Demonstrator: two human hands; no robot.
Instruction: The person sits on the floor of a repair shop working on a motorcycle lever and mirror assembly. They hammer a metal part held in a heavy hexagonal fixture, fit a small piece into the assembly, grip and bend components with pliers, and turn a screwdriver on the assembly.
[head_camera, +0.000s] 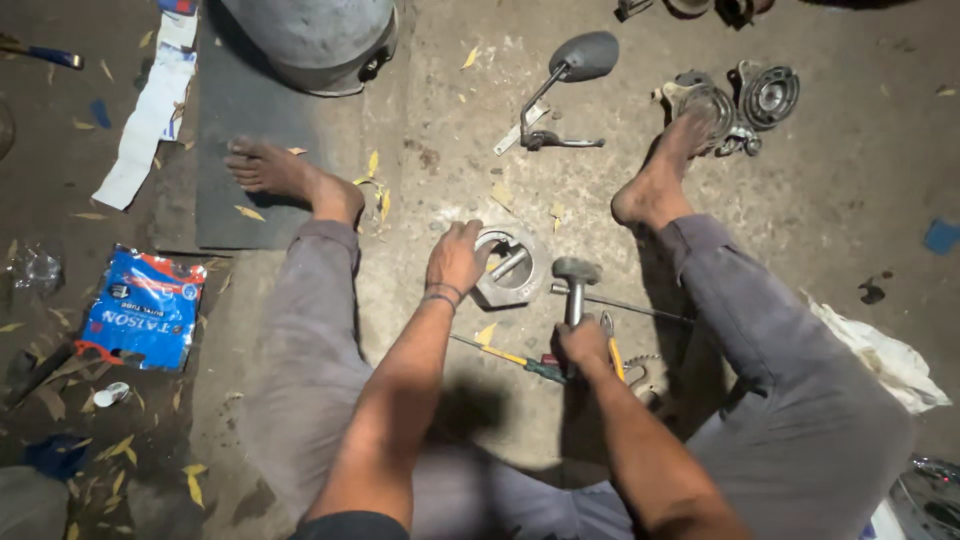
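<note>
Metal ring (513, 266) on floor (450, 110), gripped at its nine o'clock rim by left hand (456, 257); hammer (576, 282) at four o'clock, clasped in right hand (581, 343).

We list dull grey metal ring part (512, 268), steel-headed hammer (577, 272), glossy blue plastic packet (143, 308), rough concrete floor (440, 120), matt rubber mat (240, 110).

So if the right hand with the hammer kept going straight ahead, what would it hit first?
Probably the round grey metal ring part on the concrete floor. The right hand points its steel-headed hammer up and forward, and the ring lies just beyond and a little left, steadied by the left hand. Depth is unclear.
</note>
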